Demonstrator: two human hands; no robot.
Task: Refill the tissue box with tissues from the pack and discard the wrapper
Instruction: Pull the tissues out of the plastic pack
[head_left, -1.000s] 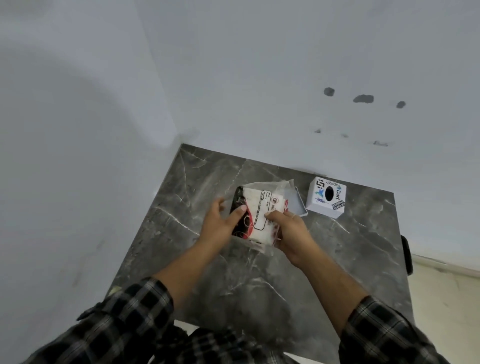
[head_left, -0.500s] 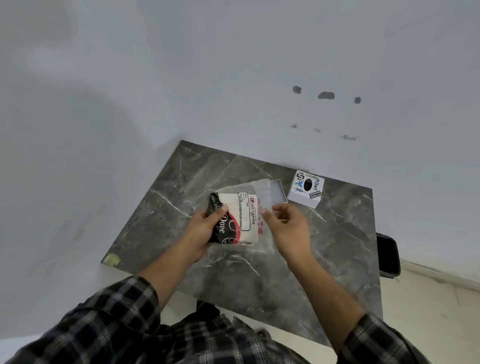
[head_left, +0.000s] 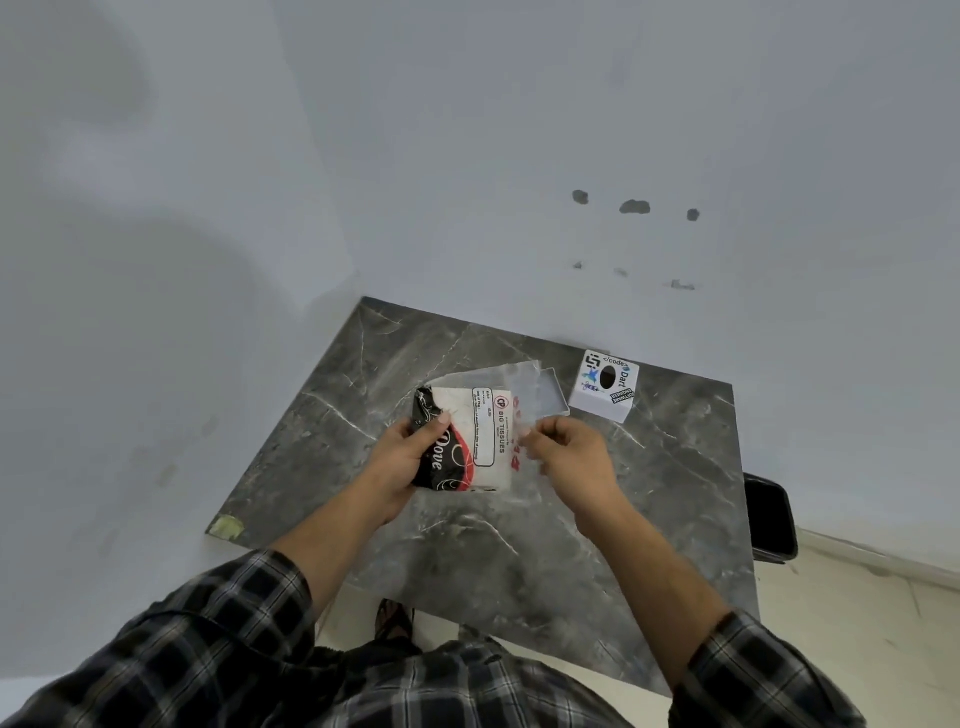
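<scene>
Hands (head_left: 483, 457) gripping crinkly plastic tissue pack (head_left: 470, 441); cube tissue box (head_left: 605, 383) beside.

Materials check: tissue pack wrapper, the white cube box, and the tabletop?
Wrapper: thin clear plastic film, glossy; the table shows through its loose end. Tissue box: looks like matte white card or plastic, printed stickers on top; cannot tell which. Table: dark grey marble or marble-look laminate, white veins, slight sheen.

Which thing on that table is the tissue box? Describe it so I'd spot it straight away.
Find the dark marble table in the corner. Along its far edge by the wall, past the right hand, stands a small white cube: the tissue box. Unlike the flat tissue pack in the hands, it has stickers and a dark oval hole on top.
</scene>
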